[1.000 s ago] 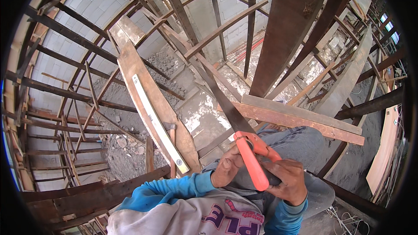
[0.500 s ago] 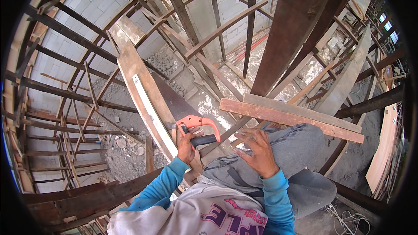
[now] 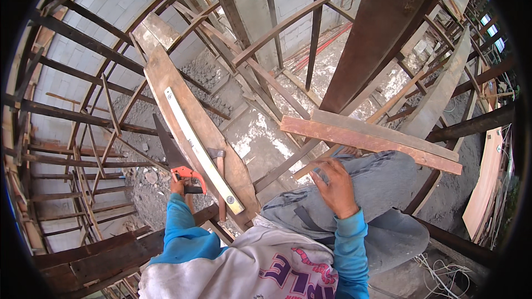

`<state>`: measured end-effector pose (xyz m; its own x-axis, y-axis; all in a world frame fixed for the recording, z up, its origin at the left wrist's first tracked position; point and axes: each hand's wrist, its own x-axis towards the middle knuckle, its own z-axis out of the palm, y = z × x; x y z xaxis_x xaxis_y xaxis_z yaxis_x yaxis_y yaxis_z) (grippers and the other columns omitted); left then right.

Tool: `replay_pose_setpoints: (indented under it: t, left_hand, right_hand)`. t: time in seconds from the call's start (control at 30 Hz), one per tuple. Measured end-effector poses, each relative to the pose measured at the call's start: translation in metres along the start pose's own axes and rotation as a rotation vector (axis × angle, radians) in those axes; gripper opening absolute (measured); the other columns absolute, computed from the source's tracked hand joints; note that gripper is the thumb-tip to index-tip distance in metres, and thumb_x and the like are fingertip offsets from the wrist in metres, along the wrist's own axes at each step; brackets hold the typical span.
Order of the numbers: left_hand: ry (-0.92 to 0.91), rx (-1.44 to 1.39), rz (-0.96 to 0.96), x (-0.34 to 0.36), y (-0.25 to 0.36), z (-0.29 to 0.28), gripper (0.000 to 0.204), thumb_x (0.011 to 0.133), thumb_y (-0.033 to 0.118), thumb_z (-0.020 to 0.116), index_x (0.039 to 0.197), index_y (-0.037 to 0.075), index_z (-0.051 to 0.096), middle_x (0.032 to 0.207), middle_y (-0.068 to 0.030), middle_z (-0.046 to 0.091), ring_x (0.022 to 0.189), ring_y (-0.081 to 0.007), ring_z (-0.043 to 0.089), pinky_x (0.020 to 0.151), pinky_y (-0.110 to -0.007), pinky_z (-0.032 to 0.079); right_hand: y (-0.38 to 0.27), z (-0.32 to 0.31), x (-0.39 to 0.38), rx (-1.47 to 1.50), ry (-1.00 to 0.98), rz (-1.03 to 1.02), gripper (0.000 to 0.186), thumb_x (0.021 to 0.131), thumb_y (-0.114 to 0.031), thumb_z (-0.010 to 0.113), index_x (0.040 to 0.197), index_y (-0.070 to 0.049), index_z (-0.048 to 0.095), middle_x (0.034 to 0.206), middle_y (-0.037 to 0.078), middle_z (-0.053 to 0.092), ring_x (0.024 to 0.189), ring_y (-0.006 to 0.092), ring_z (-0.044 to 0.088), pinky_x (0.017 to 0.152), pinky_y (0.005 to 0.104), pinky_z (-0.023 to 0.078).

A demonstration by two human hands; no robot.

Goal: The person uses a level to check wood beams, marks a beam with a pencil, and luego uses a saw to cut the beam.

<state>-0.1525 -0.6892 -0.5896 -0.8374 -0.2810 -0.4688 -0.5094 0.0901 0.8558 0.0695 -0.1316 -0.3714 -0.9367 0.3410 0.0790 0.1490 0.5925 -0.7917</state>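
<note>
My left hand grips the orange and black handle of a hand saw. The saw's dark blade points away, out past the left edge of a wide wooden plank. On that plank lie a long pale spirit level and a wooden-handled tool, a hammer or a hatchet, with its dark head partly beside the level. Above my grey-trousered knee is my right hand, fingers loosely curled and slightly apart, with nothing visible in them. It is nearest to two stacked boards.
A thick brown post rises ahead to the right. Dark timber framing fills the left side before a grey block wall. Rubble covers the ground below. Tangled white wire lies at lower right.
My left hand has carried the saw leftward, off the plank and past its edge, uncovering the level and the wooden-handled tool. The fingers of my right hand have curled in slightly.
</note>
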Motion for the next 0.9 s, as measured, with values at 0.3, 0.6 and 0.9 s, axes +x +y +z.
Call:
replay_pose_setpoints:
  t: [0.3, 0.6, 0.9]
  left_hand:
    - [0.087, 0.775, -0.099, 0.02, -0.018, 0.028, 0.029, 0.077, 0.0, 0.062, 0.106, -0.003, 0.06, 0.099, -0.0204, 0.067, 0.088, -0.035, 0.068, 0.077, -0.044, 0.057]
    - [0.174, 1.106, -0.073, 0.065, -0.04, 0.021, 0.035, 0.085, 0.019, 0.061, 0.113, -0.003, 0.06, 0.116, -0.0223, 0.063, 0.111, -0.0357, 0.06, 0.093, -0.041, 0.049]
    - [0.052, 1.119, 0.106, 0.121, -0.083, -0.014, 0.057, 0.081, 0.023, 0.069, 0.126, -0.005, 0.048, 0.127, -0.0274, 0.055, 0.117, -0.0397, 0.055, 0.101, -0.042, 0.043]
  right_hand:
    - [0.0, 0.008, 0.003, -0.039, 0.005, 0.026, 0.024, 0.083, -0.015, 0.068, 0.105, -0.007, 0.066, 0.104, 0.012, 0.062, 0.098, 0.0325, 0.059, 0.084, 0.0407, 0.048]
    - [-0.004, 0.009, 0.006, -0.068, -0.042, 0.058, 0.023, 0.083, -0.014, 0.067, 0.105, -0.007, 0.065, 0.102, 0.013, 0.062, 0.096, 0.0341, 0.06, 0.082, 0.0418, 0.049]
    - [-0.006, 0.005, 0.007, -0.055, -0.054, 0.073, 0.024, 0.084, -0.016, 0.067, 0.106, -0.007, 0.065, 0.101, 0.014, 0.063, 0.095, 0.0353, 0.06, 0.081, 0.0416, 0.049]
